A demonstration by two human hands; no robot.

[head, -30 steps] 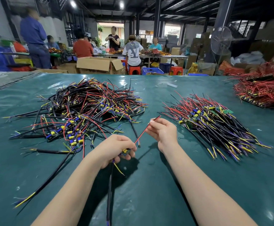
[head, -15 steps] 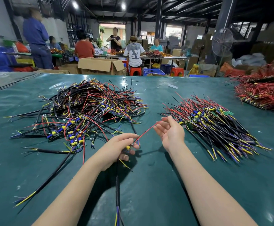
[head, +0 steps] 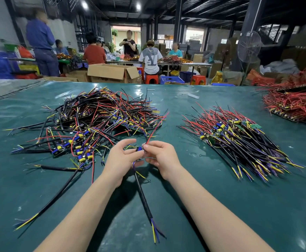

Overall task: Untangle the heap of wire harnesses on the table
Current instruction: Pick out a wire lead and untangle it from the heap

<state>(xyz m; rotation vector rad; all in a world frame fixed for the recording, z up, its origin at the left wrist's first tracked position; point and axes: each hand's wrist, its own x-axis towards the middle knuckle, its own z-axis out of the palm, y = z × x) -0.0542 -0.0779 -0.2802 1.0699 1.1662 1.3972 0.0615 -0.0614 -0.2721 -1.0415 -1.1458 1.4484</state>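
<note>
Both hands meet over the middle of the bench (head: 221, 206), and both grip the same harness (head: 139, 149). The left hand (head: 120, 160) has its fingers curled round the harness's small blue part and the wires just below it. The right hand (head: 162, 159) pinches the harness from the other side, thumb and forefinger closed at the root of a red wire (head: 156, 128) that rises from the pinch toward the far edge. From under the hands the harness's black cable (head: 143, 197) runs toward the near edge and ends in loose blue and yellow strands.

The heap (head: 97, 120) of tangled harnesses lies on the left half of the bench, just beyond the left hand. Its black, red, yellow and blue wires cross every way, with small yellow and blue parts among them. One long loose cable (head: 54, 202) trails from it toward the near left corner.

On the right half, well apart from the heap, lies a tidy pile (head: 239, 139) with its wires mostly pointing one way. At the far right corner sits a mound of red wires (head: 294, 104). Past the far edge stand a cardboard box (head: 112, 72) and a fan (head: 249, 46), with people at other tables.
</note>
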